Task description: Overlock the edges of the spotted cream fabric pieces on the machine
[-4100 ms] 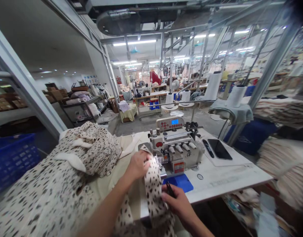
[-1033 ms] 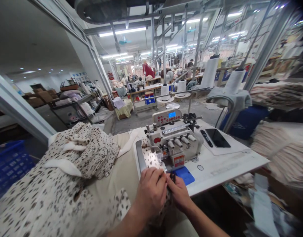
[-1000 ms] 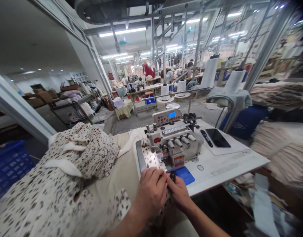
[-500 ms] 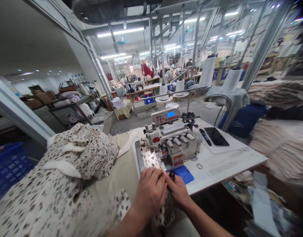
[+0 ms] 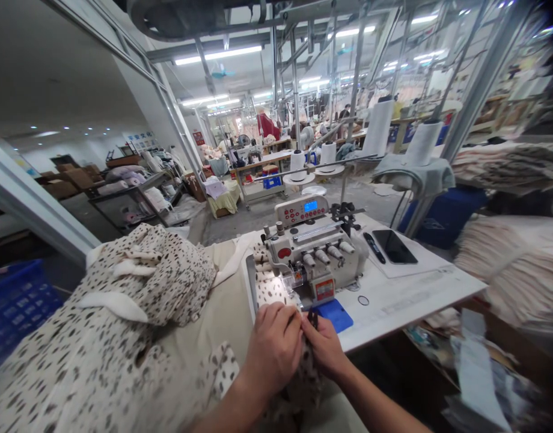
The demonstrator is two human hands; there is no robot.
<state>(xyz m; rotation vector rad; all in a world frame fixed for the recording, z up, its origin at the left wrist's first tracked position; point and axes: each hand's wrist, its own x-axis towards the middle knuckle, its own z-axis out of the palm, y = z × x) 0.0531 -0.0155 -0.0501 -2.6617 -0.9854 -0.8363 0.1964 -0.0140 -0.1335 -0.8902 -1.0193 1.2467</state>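
The spotted fabric strip point(image 5: 268, 293) was held just in front of the sewing machine point(image 5: 319, 258), gripped by the left hand point(image 5: 274, 346) and pinched by the right hand point(image 5: 325, 347), in which a small dark tool point(image 5: 312, 317) was possibly clasped.

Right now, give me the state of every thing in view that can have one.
left hand: closed on the spotted fabric strip.
right hand: closed on the same strip, touching the left hand.
spotted fabric strip: lying flat, running up to the sewing machine.
sewing machine: panel display lit blue.
phone: flat on the table, screen dark.
thread cones: upright.
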